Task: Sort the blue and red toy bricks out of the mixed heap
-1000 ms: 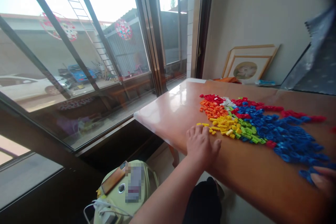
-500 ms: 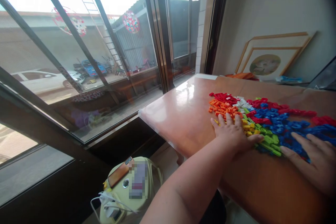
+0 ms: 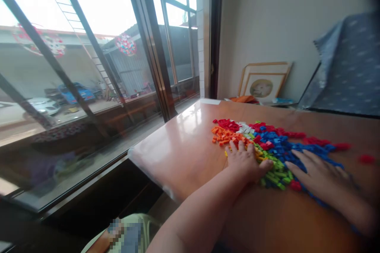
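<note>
A spread of small plastic building blocks covers part of the brown table [image 3: 181, 146]. My left hand [image 3: 243, 162] rests on the near left side of the pile with its fingers apart, over yellow and green blocks. Just beyond its fingertips lie orange blocks [image 3: 225, 135]. Green blocks [image 3: 277, 172] show between my two hands. My right hand [image 3: 317, 172] lies with fingers stretched out on the blue blocks [image 3: 277, 146], hiding some of them. Red blocks [image 3: 227, 124] and white blocks [image 3: 246, 128] sit at the far side. Neither hand grips a block.
Large windows [image 3: 142, 47] run along the left. A pale green stool [image 3: 133, 221] with a phone-like item stands below the table's left edge. Picture frames [image 3: 264, 83] lean on the back wall, near a blue patterned cloth [image 3: 350, 67] at the right.
The view has swung to the right. My right hand has come nearer my left, over the blue blocks, and a few red blocks now show beside its thumb.
</note>
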`<state>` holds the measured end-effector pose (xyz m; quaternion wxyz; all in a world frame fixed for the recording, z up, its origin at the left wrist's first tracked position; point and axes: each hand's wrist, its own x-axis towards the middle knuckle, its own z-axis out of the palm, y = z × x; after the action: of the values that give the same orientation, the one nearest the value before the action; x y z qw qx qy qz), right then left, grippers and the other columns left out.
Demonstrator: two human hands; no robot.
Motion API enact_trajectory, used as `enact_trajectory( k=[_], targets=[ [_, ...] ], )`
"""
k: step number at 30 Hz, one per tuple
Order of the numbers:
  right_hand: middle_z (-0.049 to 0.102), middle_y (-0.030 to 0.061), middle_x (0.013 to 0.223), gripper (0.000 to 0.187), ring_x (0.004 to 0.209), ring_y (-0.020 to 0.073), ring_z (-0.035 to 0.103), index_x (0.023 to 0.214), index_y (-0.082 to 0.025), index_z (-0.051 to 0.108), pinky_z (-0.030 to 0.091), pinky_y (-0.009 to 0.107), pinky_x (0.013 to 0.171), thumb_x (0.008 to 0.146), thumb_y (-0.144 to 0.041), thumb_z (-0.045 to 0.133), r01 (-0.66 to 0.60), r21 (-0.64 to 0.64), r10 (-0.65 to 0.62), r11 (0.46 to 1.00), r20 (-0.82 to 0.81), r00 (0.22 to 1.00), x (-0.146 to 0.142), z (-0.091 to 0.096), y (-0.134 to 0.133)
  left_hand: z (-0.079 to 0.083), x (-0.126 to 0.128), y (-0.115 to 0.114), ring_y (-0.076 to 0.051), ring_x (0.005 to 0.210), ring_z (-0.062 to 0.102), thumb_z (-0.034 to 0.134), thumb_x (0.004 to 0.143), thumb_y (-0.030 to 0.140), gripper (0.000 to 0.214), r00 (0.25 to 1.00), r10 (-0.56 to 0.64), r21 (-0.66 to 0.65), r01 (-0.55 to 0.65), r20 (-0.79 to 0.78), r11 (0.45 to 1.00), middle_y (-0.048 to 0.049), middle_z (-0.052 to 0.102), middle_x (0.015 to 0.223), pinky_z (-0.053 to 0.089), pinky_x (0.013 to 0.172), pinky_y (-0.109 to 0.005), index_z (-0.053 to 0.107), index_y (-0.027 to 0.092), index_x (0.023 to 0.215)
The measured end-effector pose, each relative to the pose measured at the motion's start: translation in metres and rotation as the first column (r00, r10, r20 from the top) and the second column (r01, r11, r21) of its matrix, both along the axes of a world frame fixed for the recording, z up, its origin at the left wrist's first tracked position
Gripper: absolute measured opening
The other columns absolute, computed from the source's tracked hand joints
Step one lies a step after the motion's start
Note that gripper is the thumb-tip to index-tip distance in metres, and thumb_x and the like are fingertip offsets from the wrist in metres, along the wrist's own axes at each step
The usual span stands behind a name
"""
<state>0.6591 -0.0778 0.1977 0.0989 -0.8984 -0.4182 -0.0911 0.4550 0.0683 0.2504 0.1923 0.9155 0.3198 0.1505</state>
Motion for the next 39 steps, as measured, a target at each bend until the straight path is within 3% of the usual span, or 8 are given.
enact_trajectory(
  k=[4,10,14,21,26,32,36,39],
  targets=[
    [0.044,0.0084,0.155,0.069,0.138,0.0359,0.042,0.150,-0.031,0.046,0.025,0.058,0.112,0.092,-0.066,0.032,0.055,-0.023,-0.055,0.998,0.006,0.998,0.012,0.007,0.017,-0.007,0.017,0.002,-0.049,0.145,0.028,0.050,0.077,0.081,0.085,0.996,0.003,0.084,-0.010,0.092,0.996,-0.0173,0.046,0.152,0.024,0.110,-0.074,0.050,0.027,0.143],
    [0.051,0.0034,0.150,0.058,0.136,0.0345,0.045,0.140,-0.033,0.055,0.030,0.059,0.112,0.092,-0.060,0.037,0.082,0.019,-0.081,0.996,-0.018,0.997,0.033,0.015,0.041,-0.009,0.036,-0.002,-0.048,0.134,0.044,0.057,0.080,0.072,0.068,0.973,-0.185,0.213,0.153,0.140,0.965,-0.0156,0.056,0.142,0.038,0.100,-0.073,0.058,0.030,0.134],
    [0.054,0.0039,0.147,0.054,0.132,0.0333,0.050,0.134,-0.033,0.060,0.037,0.054,0.108,0.093,-0.061,0.038,0.071,0.038,-0.067,0.997,-0.110,0.992,0.046,0.026,0.063,-0.005,0.038,-0.002,-0.043,0.122,0.056,0.061,0.081,0.065,0.053,0.937,-0.300,0.284,0.243,0.180,0.928,-0.0122,0.064,0.131,0.047,0.094,-0.065,0.063,0.034,0.125],
    [0.061,0.0072,0.138,0.049,0.122,0.0315,0.058,0.127,-0.028,0.066,0.038,0.044,0.106,0.090,-0.056,0.048,-0.134,0.037,0.139,0.990,-0.216,0.967,0.042,0.054,0.104,0.002,0.029,0.004,-0.035,0.119,0.058,0.063,0.085,0.059,0.053,0.853,-0.499,0.317,0.437,0.151,0.842,-0.0056,0.063,0.134,0.052,0.094,-0.052,0.056,0.040,0.134],
    [0.068,0.0067,0.123,0.047,0.115,0.0310,0.060,0.126,-0.032,0.066,0.040,0.042,0.099,0.085,-0.053,0.057,-0.301,0.041,0.300,0.953,-0.275,0.913,0.016,0.069,0.125,-0.015,0.033,0.013,-0.034,0.127,0.053,0.058,0.086,0.065,0.057,0.817,-0.559,0.209,0.527,0.143,0.824,-0.0031,0.061,0.139,0.046,0.102,-0.053,0.054,0.038,0.137],
    [0.070,0.0025,0.113,0.037,0.109,0.0276,0.060,0.117,-0.034,0.070,0.037,0.041,0.098,0.083,-0.047,0.060,-0.397,0.074,0.400,0.915,-0.305,0.864,-0.007,0.075,0.121,-0.030,0.039,0.017,-0.029,0.122,0.055,0.062,0.087,0.060,0.052,0.809,-0.579,0.111,0.569,0.105,0.815,-0.0018,0.063,0.135,0.044,0.103,-0.045,0.057,0.036,0.134],
    [0.072,0.0003,0.105,0.022,0.105,0.0255,0.061,0.095,-0.031,0.074,0.035,0.041,0.098,0.086,-0.043,0.057,-0.376,0.074,0.378,0.924,-0.339,0.862,-0.011,0.080,0.104,-0.035,0.044,0.019,-0.029,0.122,0.055,0.069,0.084,0.050,0.050,0.802,-0.584,0.138,0.569,0.123,0.811,0.0005,0.065,0.133,0.046,0.101,-0.043,0.059,0.038,0.131],
    [0.073,0.0003,0.102,0.022,0.104,0.0244,0.061,0.091,-0.030,0.074,0.035,0.042,0.099,0.087,-0.038,0.053,-0.314,0.092,0.327,0.945,-0.316,0.891,-0.011,0.079,0.086,-0.048,0.053,0.025,-0.029,0.119,0.059,0.070,0.083,0.047,0.040,0.794,-0.595,0.177,0.572,0.127,0.801,0.0009,0.070,0.125,0.048,0.099,-0.040,0.065,0.039,0.123]
  ],
)
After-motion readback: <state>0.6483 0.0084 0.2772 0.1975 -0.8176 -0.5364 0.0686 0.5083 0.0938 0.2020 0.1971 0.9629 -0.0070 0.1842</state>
